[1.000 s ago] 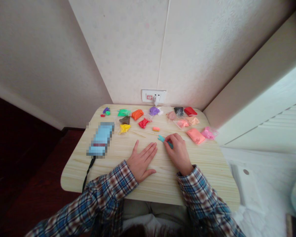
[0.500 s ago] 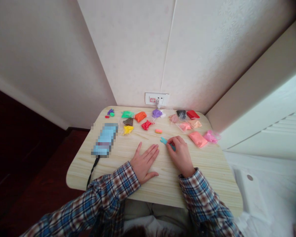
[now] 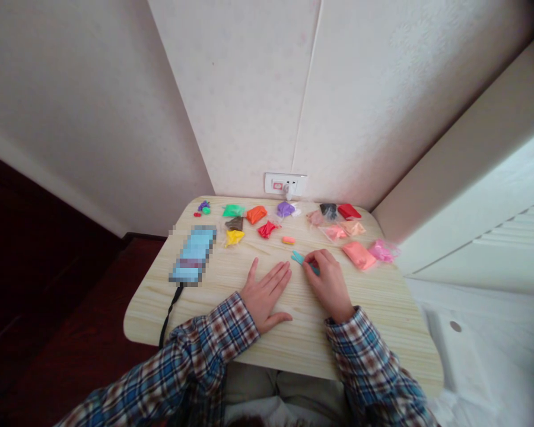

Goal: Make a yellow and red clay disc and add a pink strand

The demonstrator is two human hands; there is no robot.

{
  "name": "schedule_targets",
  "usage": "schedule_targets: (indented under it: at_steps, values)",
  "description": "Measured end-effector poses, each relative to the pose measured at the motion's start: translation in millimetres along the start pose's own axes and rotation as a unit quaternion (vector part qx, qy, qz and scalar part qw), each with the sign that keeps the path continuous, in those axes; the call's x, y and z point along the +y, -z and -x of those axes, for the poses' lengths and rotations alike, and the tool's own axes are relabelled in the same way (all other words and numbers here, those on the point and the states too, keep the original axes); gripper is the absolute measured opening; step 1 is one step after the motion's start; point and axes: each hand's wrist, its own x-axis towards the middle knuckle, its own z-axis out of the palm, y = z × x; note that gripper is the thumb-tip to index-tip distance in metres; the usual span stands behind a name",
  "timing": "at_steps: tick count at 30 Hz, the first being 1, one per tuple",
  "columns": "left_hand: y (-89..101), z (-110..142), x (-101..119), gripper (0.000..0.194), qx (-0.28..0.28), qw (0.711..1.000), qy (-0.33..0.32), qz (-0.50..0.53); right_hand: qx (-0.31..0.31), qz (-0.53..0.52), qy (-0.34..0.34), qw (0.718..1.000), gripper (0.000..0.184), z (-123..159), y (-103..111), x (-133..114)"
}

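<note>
My left hand (image 3: 264,293) lies flat on the light wooden table (image 3: 374,323), fingers stretched out and holding nothing. Just to its right, my right hand (image 3: 329,281) is curled with its fingertips pinched on a small teal piece (image 3: 299,258) that pokes out to the left of the fingers and rests on the tabletop. A small orange lump (image 3: 288,240) lies a little beyond the teal piece.
Several small bags of coloured clay lie along the table's far side: green (image 3: 234,210), orange (image 3: 256,214), red (image 3: 267,229), yellow (image 3: 234,237), purple (image 3: 285,209), salmon (image 3: 358,255), pink (image 3: 381,251). A blurred blue object (image 3: 193,255) with a black cord sits at the left. A wall socket (image 3: 285,184) is behind.
Only the camera has shifted slightly, so the table sits a little lower and further right in view. Both hands keep their poses on the table.
</note>
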Motion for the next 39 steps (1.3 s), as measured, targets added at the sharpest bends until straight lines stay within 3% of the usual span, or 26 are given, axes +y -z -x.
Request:
schedule_targets:
  at_steps: [6,13,19,25,31,39]
  values:
    - [-0.7,-3,1,0.084,0.004,1.000,0.030,-0.004,-0.004,-0.003,-0.003,1.000,0.009,0,0,1]
    - [4.0,-8,0,0.087,0.029,0.999,0.017,-0.005,-0.009,-0.007,-0.004,1.000,0.010,0,0,1]
    - [-4.0,-9,3,0.084,0.002,1.000,0.022,-0.008,-0.013,-0.015,-0.003,1.000,0.009,-2,-1,1]
    - [-1.2,-9,2,0.087,0.027,0.999,0.024,-0.011,-0.008,-0.021,0.000,1.000,0.009,-1,-1,2]
    - [-6.3,-6,5,0.087,-0.005,1.000,0.019,-0.015,-0.005,-0.019,0.005,1.000,0.010,-1,-2,5]
    - [-8.3,-3,5,0.088,0.014,0.999,0.038,0.004,-0.012,-0.014,0.015,1.000,0.009,1,-2,2]
